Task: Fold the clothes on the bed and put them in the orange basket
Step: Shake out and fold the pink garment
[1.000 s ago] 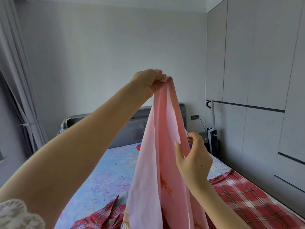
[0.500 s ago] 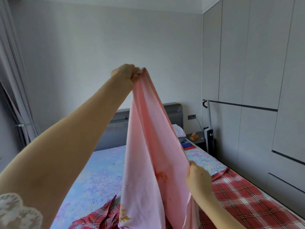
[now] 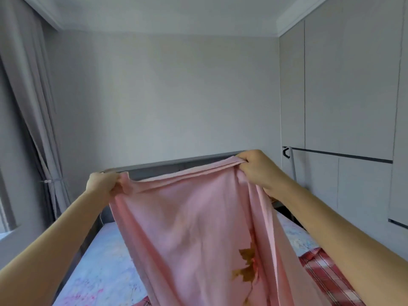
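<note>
Pink garment (image 3: 194,235) hangs unfolded, top edge pinched w/ left hand (image 3: 100,184) & right hand (image 3: 257,167); red plaid piece (image 3: 326,270) on bed (image 3: 95,268) unfolded, basket not visible.

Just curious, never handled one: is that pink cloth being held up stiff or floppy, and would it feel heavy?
Probably floppy: the pink cloth sags between the left hand and right hand and hangs in soft folds. Likely light, since a pinch grip at each corner holds it up. It may slide easily over the bed.
</note>
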A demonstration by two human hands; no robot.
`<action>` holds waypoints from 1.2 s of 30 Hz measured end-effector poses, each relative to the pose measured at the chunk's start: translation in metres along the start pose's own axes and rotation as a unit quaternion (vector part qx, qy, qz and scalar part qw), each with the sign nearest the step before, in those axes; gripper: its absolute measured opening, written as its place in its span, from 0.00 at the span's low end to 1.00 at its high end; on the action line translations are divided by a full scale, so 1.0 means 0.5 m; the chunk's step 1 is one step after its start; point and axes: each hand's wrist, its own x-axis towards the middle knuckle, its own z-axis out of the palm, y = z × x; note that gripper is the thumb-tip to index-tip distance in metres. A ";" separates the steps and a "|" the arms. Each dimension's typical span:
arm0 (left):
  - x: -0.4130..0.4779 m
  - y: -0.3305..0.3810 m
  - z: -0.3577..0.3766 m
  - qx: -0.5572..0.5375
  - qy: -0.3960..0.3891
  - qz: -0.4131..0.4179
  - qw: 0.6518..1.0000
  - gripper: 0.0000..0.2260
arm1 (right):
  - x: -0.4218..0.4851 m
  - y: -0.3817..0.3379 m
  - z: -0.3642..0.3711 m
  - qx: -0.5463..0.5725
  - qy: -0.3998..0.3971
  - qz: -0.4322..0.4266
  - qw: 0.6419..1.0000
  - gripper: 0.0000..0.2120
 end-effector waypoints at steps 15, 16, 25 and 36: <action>-0.263 -0.068 0.264 0.053 -0.232 0.258 0.937 0.09 | -0.077 0.006 0.015 -0.014 -0.155 0.044 0.987 0.10; -0.274 -0.075 0.277 0.058 -0.231 0.258 0.936 0.10 | -0.089 0.016 0.006 -0.014 -0.150 0.055 0.987 0.09; -0.298 0.016 0.338 0.049 -0.102 0.342 0.933 0.11 | -0.236 0.156 0.040 -0.116 0.026 0.112 0.987 0.13; -0.317 0.205 0.412 0.115 -0.006 0.398 0.910 0.17 | -0.385 0.243 0.002 -0.312 0.207 0.042 0.926 0.22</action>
